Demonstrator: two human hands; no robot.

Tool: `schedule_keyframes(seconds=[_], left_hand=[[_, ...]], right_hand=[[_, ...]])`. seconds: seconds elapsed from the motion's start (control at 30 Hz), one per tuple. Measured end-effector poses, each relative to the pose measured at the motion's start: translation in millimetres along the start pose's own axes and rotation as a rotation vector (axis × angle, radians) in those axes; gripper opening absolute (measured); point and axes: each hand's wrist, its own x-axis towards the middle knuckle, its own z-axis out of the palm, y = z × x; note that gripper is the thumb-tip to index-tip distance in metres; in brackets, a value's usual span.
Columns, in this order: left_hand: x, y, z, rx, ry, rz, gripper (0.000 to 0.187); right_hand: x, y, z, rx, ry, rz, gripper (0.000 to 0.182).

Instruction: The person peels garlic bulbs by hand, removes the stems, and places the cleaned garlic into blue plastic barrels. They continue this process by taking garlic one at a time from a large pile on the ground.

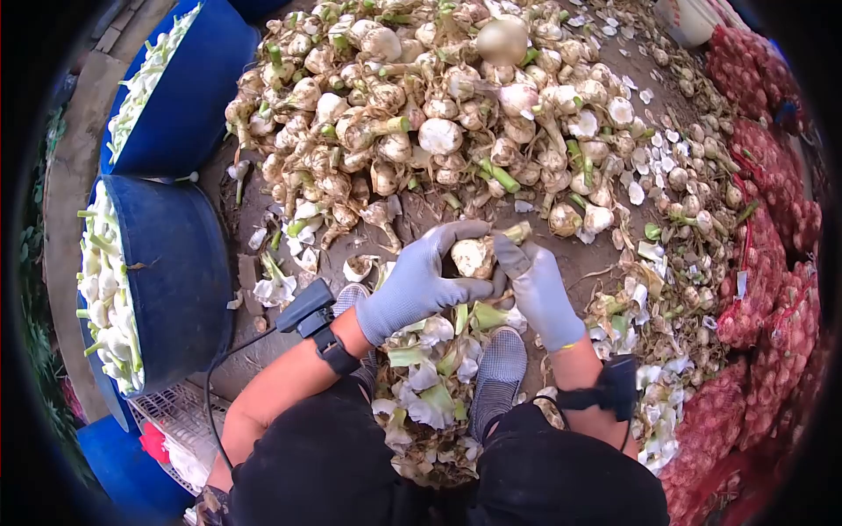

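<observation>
Between my hands is a garlic bulb (472,258), brownish and partly peeled, with a short stem stub pointing up to the right. My left hand (419,285), in a grey glove, curls its thumb and fingers around the bulb from the left. My right hand (539,289), gloved too, presses its closed fingers against the bulb's right side by the stem; exactly what the fingertips pinch is hidden. Peeled garlic skins (430,386) lie below my hands, between my two shoes (500,373). Just beyond my hands rises a large heap of unpeeled garlic (395,140).
Blue tubs (171,272) full of white peeled garlic stand at the left. A white crate (175,430) sits below them. Red mesh sacks of garlic (763,289) line the right side, beside smaller scattered bulbs (693,210). Straps with devices (333,351) are on both forearms.
</observation>
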Motion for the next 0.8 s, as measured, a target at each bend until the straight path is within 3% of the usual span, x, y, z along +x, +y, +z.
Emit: schedule_keyframes(seconds=[0.1,0.17,0.23,0.27,0.37,0.4,0.5,0.53,0.6,0.8], left_hand=[[-7,3,-4,-0.062,0.026,-0.121,0.068],[-13,14,-12,-0.169,0.0,-0.201,0.064],[-14,7,-18,-0.75,-0.035,-0.401,0.062],[-17,3,-19,-0.896,-0.068,-0.377,0.062],[-12,8,-17,-0.75,-0.082,-0.361,0.065],[-10,13,-15,-0.55,-0.123,-0.377,0.07],[-14,-6,-11,-0.163,-0.099,-0.085,0.076],[-14,-1,-11,-0.158,-0.1,-0.089,0.076],[-16,13,-11,-0.389,-0.033,-0.282,0.076],[-21,17,-16,-0.631,-0.019,-0.337,0.066]], right_hand=[[-4,2,12,-0.013,0.03,-0.094,0.037],[-3,6,12,0.005,-0.018,-0.02,0.036],[8,30,13,-0.055,0.065,-0.428,0.032],[-5,10,14,0.016,0.019,-0.201,0.028],[-12,-14,14,0.044,-0.051,-0.034,0.028],[-10,-14,14,0.047,-0.045,-0.033,0.028],[-6,-11,14,-0.033,-0.073,-0.04,0.035],[-6,-13,13,-0.083,-0.087,-0.03,0.037],[-8,-14,15,-0.127,-0.107,-0.019,0.039],[-19,-20,22,0.065,-0.109,-0.044,0.031]])
